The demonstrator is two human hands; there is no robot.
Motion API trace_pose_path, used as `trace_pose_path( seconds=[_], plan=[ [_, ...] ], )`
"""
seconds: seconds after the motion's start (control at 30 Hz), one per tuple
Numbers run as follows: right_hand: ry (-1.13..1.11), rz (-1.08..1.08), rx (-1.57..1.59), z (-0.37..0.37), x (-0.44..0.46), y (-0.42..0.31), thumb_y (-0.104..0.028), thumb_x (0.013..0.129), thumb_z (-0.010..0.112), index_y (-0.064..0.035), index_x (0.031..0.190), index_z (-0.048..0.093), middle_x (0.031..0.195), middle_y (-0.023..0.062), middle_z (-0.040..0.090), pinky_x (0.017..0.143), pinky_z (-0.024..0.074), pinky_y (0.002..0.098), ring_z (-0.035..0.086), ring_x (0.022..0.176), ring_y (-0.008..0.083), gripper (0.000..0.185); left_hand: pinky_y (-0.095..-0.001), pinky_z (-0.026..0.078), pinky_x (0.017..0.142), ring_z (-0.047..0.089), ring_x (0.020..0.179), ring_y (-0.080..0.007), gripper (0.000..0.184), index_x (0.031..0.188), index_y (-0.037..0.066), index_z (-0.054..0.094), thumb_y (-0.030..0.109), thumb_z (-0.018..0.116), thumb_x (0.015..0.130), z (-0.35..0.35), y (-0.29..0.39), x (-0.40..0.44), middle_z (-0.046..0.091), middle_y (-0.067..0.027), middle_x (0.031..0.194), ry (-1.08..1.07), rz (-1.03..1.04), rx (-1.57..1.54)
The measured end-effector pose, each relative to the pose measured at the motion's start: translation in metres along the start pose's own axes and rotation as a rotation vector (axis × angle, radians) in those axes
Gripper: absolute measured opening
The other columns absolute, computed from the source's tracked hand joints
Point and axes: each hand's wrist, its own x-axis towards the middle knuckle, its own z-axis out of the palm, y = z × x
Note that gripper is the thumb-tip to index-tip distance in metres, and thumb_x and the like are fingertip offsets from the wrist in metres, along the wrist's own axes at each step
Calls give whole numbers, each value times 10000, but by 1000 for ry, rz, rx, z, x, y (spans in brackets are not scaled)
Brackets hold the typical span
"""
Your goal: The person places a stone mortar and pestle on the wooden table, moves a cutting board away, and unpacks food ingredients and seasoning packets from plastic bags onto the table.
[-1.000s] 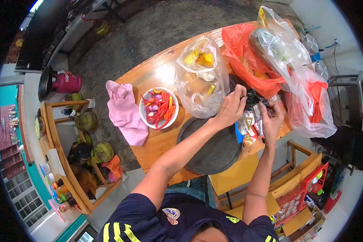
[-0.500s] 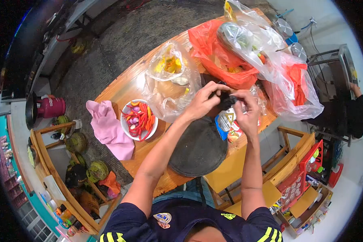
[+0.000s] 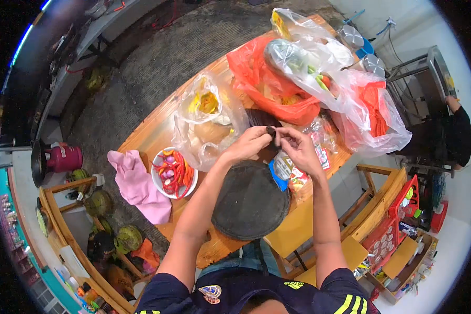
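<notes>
So the black plastic [image 3: 270, 131] is up over the desk [image 3: 150, 127], just past the round dark slab [image 3: 251, 201]. Left hand's [image 3: 246, 145] grip is pinched on it; right hand's [image 3: 298, 149] fingertips are right beside, can't tell if they've got any. Looks light, floppy, kinda slippery, probably tears easily, so I'd grab the bunched bit.

the cloth [image 3: 139, 184] is pink, the bowl [image 3: 192, 187] white with red and orange chillies [image 3: 180, 175], the tray [image 3: 250, 201] dark grey; yellow stripes cross the navy sleeve [image 3: 345, 293].
</notes>
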Motion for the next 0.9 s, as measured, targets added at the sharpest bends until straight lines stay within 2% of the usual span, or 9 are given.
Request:
trace_pose_path(
  seconds=[0.17, 0.33, 0.43, 0.5, 0.57, 0.63, 0.73, 0.77, 0.9],
  plan=[
    [43, 72, -61, -1, -4, 4, -86, 849, 663, -19, 988, 665, 962, 58, 682, 672, 483, 260, 610, 822, 100, 154, -224, 366, 667, 446, 724, -84, 220, 890, 67, 577, 239, 447, 933, -3, 6, 1, 472, 39, 757, -16, -173, -37],
    [376, -204, -222, 10, -8, -1, -9, 763, 690, -5, 859, 656, 1013, 78, 645, 635, 466, 239, 610, 780, 121, 102, -237, 418, 718, 502, 776, -82, 211, 925, 56, 595, 262, 560, 948, 2, 23, 6, 564, 14, 829, -18, -129, 2],
    [461, -220, -204, 21, -16, -9, 5, 726, 687, -13, 818, 623, 1012, 80, 636, 668, 498, 280, 626, 818, 162, 114, -231, 457, 704, 573, 777, -83, 152, 943, 44, 622, 182, 660, 891, -7, 30, 12, 644, -11, 856, -14, -222, -28],
    [444, -383, -382, 26, -20, -6, 9, 711, 685, -19, 779, 600, 1023, 80, 635, 685, 507, 295, 629, 833, 196, 112, -239, 488, 732, 615, 793, -93, 153, 893, 50, 623, 105, 739, 811, -7, 34, 13, 649, -23, 853, 41, -260, -21],
    [380, -550, -553, 24, -20, -5, 41, 694, 665, -15, 823, 560, 1071, 116, 621, 677, 519, 303, 610, 837, 216, 176, -250, 497, 750, 619, 806, -92, 165, 861, 52, 611, 68, 755, 784, -9, 33, 12, 651, -21, 847, 49, -193, -45],
    [304, -432, -450, 20, -19, -15, 30, 695, 656, -35, 897, 548, 1089, 102, 624, 715, 515, 318, 618, 850, 261, 239, -268, 505, 749, 633, 814, -118, 202, 819, 34, 579, 5, 761, 736, -7, 35, 9, 655, -41, 821, 56, -63, -25],
    [179, -226, -247, 15, -14, -3, -1, 755, 595, -44, 1097, 474, 1103, 127, 631, 771, 508, 368, 629, 898, 318, 365, -312, 513, 733, 646, 785, -201, 201, 848, 13, 565, -21, 720, 724, 6, 54, 2, 641, -88, 819, 101, 139, 684],
    [162, -190, -218, 14, -9, 2, -11, 776, 573, -40, 1116, 462, 1098, 134, 634, 779, 506, 377, 632, 910, 322, 359, -363, 502, 779, 628, 864, -295, 221, 890, 7, 571, -27, 683, 703, 11, 61, 0, 622, -134, 880, 100, 212, 811],
    [78, 3, -121, 4, 4, 3, -92, 923, 488, -7, 1153, 537, 993, 175, 650, 815, 489, 380, 646, 945, 287, 250, -425, 455, 838, 563, 935, -323, 219, 907, 25, 574, 1, 664, 709, 12, 39, 10, 588, -133, 911, 129, 624, 1160]
  ],
)
